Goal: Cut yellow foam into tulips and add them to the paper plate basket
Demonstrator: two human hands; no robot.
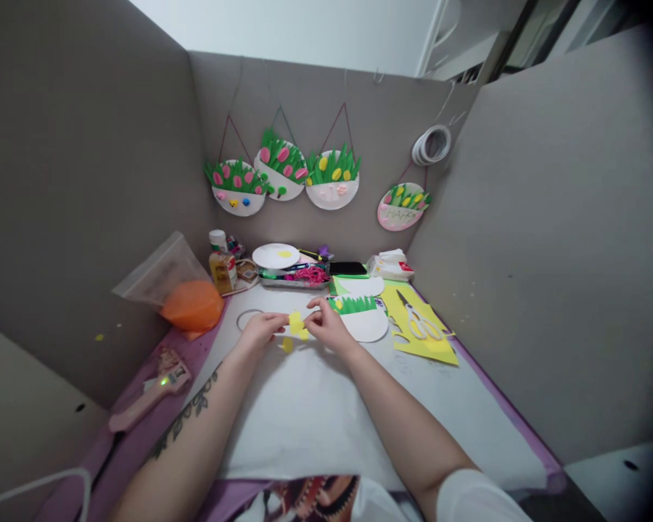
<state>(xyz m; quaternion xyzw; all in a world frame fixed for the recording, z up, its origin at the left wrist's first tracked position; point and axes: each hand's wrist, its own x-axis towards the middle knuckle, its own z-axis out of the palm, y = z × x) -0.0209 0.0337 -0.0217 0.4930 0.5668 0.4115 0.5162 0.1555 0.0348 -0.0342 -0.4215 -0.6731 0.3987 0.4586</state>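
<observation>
Over the white work surface, my left hand [264,330] is closed in a pinch on small yellow paper pieces [295,323]. My right hand [331,328] faces it from the right, its thumb and finger closed at the right edge of the same yellow paper. Just below my fingers is another yellow paper piece [287,344]. Beyond my right hand lies a white paper plate with green paper grass [366,326] and a yellow piece near its left end. A thin ring [244,316] lies behind my left hand.
On the right, scissors [421,325] lie on a yellow sheet [438,352]. A pink glue gun [151,397] with a green light sits left, near a bag of orange material [191,304]. A supply tray [295,283] stands at the back. Decorated plates [333,194] hang on the grey partition.
</observation>
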